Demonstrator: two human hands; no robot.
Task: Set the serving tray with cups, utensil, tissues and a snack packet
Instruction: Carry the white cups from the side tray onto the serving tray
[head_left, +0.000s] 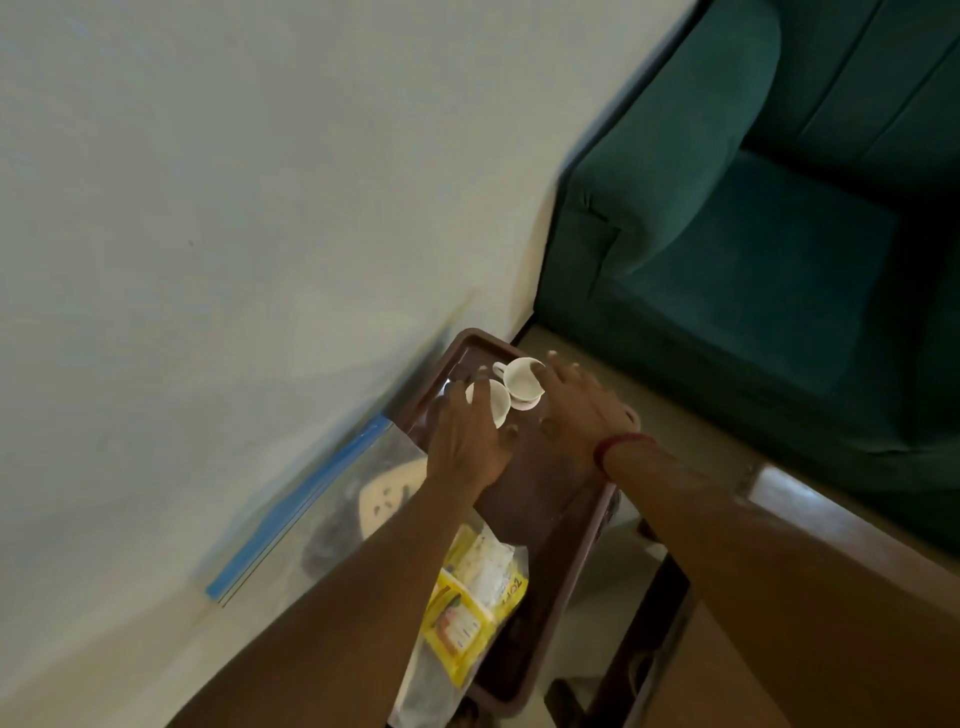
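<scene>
A dark brown serving tray (535, 483) lies lengthwise in front of me. Two white cups stand at its far end. My left hand (467, 441) reaches over the nearer cup (496, 402), with fingers and thumb wrapped around it. The farther cup (522, 382) rests on a small saucer. My right hand (576, 405) is just to its right, fingers spread, and whether it touches the cup is unclear. A yellow snack packet (460, 623) lies at the tray's near end beside a clear pack with white contents (488, 566). No utensil is visible.
A clear zip bag with a blue seal (311, 509) lies left of the tray against the pale wall. A green sofa (753, 249) fills the upper right. A brown wooden edge (810, 525) runs along the right, with dark furniture legs below.
</scene>
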